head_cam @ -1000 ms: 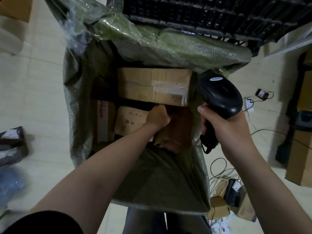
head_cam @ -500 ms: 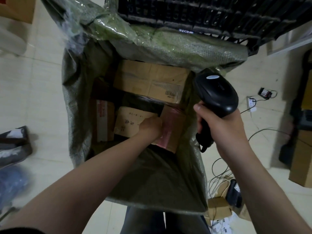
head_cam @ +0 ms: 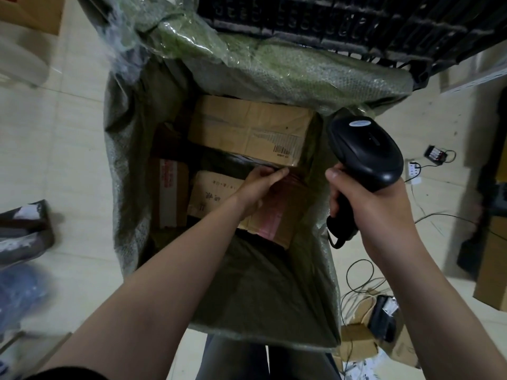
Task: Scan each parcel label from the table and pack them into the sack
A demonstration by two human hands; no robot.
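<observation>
Pale cream floor tiles (head_cam: 55, 149) lie in dim, even light. A black slatted plastic crate (head_cam: 343, 20) spans the top. Brown cardboard boxes (head_cam: 493, 270) stand along the floor's right side, near loose thin cables (head_cam: 359, 272) and a white power strip (head_cam: 413, 171).

Tiled floor (head_cam: 68, 149), green sack (head_cam: 123, 187) left of the right hand (head_cam: 375, 207), cables (head_cam: 356, 281) and small boxes (head_cam: 354, 344) below it, power strip (head_cam: 412, 171) to its right.

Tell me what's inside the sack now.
In the sack: barcoded box, handwritten box, red-printed box, and pink-labelled box under the left hand. Anything beneath them is hidden.
</observation>
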